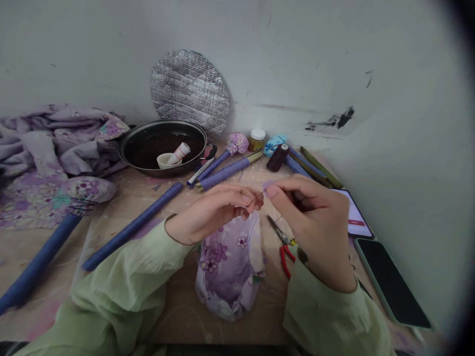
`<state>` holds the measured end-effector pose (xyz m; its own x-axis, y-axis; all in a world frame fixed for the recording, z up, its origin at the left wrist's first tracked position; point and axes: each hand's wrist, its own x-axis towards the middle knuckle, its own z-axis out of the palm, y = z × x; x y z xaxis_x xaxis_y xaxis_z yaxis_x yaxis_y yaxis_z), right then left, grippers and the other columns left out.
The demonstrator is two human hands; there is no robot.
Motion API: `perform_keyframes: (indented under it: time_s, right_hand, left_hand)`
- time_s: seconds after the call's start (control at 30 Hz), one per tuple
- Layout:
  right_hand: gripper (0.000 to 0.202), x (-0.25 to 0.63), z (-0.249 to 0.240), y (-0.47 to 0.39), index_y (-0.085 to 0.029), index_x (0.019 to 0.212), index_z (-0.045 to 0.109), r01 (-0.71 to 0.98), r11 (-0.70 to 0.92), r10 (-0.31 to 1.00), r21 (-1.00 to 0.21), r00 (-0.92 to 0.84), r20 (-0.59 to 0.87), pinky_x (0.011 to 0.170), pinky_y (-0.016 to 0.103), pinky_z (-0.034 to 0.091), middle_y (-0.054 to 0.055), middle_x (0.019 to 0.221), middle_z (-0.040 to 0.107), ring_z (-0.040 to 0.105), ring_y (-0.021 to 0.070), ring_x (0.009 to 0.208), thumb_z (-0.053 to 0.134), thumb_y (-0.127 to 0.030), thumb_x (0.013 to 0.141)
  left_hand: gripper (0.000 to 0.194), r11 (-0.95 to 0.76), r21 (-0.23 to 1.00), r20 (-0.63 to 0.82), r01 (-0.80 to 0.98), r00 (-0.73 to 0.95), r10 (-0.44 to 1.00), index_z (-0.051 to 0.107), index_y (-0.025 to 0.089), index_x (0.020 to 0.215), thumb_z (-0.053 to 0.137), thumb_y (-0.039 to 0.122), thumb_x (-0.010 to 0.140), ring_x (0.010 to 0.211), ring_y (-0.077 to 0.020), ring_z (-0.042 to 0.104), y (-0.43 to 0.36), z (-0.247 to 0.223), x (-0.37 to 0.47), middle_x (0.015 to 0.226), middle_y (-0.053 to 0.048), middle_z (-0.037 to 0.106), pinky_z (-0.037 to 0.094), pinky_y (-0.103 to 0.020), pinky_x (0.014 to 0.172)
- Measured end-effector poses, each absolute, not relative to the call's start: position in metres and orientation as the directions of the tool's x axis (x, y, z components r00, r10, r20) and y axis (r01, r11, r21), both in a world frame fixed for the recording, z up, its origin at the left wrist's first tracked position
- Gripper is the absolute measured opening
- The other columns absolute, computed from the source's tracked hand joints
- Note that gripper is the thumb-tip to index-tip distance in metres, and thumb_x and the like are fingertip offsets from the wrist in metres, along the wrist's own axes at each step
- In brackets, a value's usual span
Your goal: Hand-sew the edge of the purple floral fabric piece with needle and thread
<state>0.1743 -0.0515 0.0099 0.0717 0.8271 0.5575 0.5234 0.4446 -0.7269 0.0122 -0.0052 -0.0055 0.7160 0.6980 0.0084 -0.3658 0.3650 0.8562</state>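
Sleeves: your pale green cuffs (143, 257) come in over the near edge of the desk (181, 316).
Floral cloth: the purple flowered piece (228, 267) lies bunched on the desk below your hands, its upper end partly behind your left fingers.
Dark phone: it (393, 282) lies to the right, screen black, beyond your right cuff.
Floral-headed stick: it (44, 259) slants at far left, blue shaft toward you, flowered head tied with dark thread.
Pliers: the red-handled pair (285, 239) lies beside the cloth, partly behind your right hand.
Right hand: yours (311, 222) is pinched narrow, thumb and forefinger on a thin dark strand (256, 199).
Left hand: yours (218, 210) is narrow too, the strand at its fingertips; you cannot tell how firmly it grips.
Blue rod: it (133, 225) lies alone left of your left hand.
Lit screen: it (351, 212) sits just behind your right hand.
Dark spool: it (277, 158) stands tilted near the lidded jar (257, 140).
Pan: it (128, 153) holds a white cup (163, 160) with a roll (179, 153) leaning in it.
Silver mat: the round quilted sheet (189, 89) leans on the wall (282, 54).
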Motion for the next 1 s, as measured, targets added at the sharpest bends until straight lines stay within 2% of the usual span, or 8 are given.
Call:
perform_keyframes:
  time_s: [0.43, 0.77, 0.83, 0.9, 1.0]
  right_hand:
    - [0.012, 0.1763, 0.0118, -0.0518, -0.021, 0.072, 0.069, 0.459, 0.385, 0.876, -0.8, 0.09, 0.474, 0.051, 0.025, 0.041, -0.003, 0.065, 0.063, 0.053, 0.0101, 0.058, 0.062, -0.018, 0.082]
    - [0.011, 0.178, 0.0109, -0.0504, -0.021, 0.075, 0.069, 0.497, 0.399, 0.873, -0.771, 0.052, 0.486, 0.052, 0.025, 0.042, -0.003, 0.067, 0.065, 0.054, 0.01, 0.057, 0.062, -0.019, 0.084]
    - [0.008, 0.1765, 0.0107, -0.0493, -0.021, 0.085, 0.069, 0.51, 0.426, 0.862, -0.747, 0.023, 0.507, 0.058, 0.026, 0.045, -0.001, 0.076, 0.068, 0.058, 0.0118, 0.066, 0.061, -0.02, 0.085]
    - [0.014, 0.1745, 0.0108, -0.0494, -0.02, 0.096, 0.068, 0.536, 0.473, 0.814, -0.699, 0.038, 0.579, 0.071, 0.03, 0.047, 0.002, 0.089, 0.069, 0.061, 0.0148, 0.081, 0.064, -0.02, 0.083]
    - [0.013, 0.1706, 0.0121, -0.0527, -0.019, 0.094, 0.068, 0.555, 0.505, 0.743, -0.661, 0.109, 0.66, 0.079, 0.033, 0.046, 0.002, 0.089, 0.067, 0.059, 0.0159, 0.086, 0.065, -0.018, 0.081]
  left_hand:
    - [0.017, 0.322, 0.881, 0.011, -0.346, 0.696, 0.718, 0.067, 0.015, 0.061, 0.063, 0.023, 0.075, 0.077, -0.015, 0.049, -0.0058, -0.0055, 0.0123, 0.076, -0.005, 0.059, 0.038, -0.025, 0.068]
    - [0.016, 0.332, 0.877, 0.007, -0.349, 0.698, 0.716, 0.07, 0.014, 0.063, 0.066, 0.024, 0.074, 0.073, -0.0122, 0.05, -0.0088, -0.0043, 0.0123, 0.075, -0.003, 0.06, 0.038, -0.023, 0.068]
    - [0.015, 0.326, 0.872, 0.005, -0.366, 0.671, 0.741, 0.071, 0.015, 0.063, 0.067, 0.025, 0.074, 0.072, -0.0116, 0.05, -0.0103, -0.0043, 0.0133, 0.073, -0.002, 0.06, 0.038, -0.023, 0.068]
    - [0.015, 0.285, 0.867, 0.015, -0.408, 0.594, 0.804, 0.072, 0.016, 0.063, 0.069, 0.026, 0.074, 0.073, -0.0114, 0.051, -0.0119, -0.0045, 0.0149, 0.076, -0.002, 0.06, 0.039, -0.023, 0.068]
    - [0.014, 0.164, 0.87, 0.065, -0.464, 0.439, 0.896, 0.073, 0.017, 0.065, 0.069, 0.027, 0.075, 0.076, -0.0106, 0.049, -0.0136, -0.0054, 0.0174, 0.081, -0.001, 0.06, 0.039, -0.021, 0.069]
